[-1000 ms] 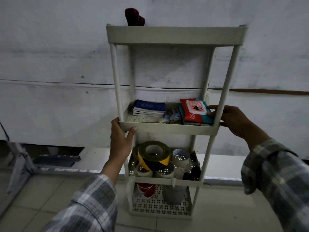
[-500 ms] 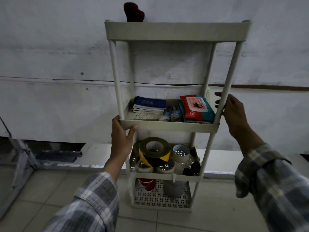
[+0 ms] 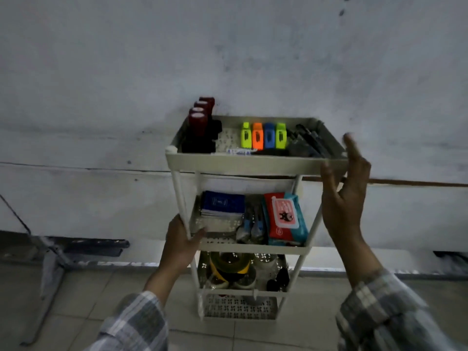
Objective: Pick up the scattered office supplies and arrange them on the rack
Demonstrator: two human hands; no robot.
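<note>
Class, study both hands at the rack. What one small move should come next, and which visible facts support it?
Probably close the right hand on the right corner of the top tray. The left hand grips the front left post, while the right hand is open beside that corner, so only one side is held.

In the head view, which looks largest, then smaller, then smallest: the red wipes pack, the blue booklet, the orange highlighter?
1. red wipes pack
2. blue booklet, somewhat smaller, on the same shelf
3. orange highlighter, clearly smallest, though it stands farther away
</note>
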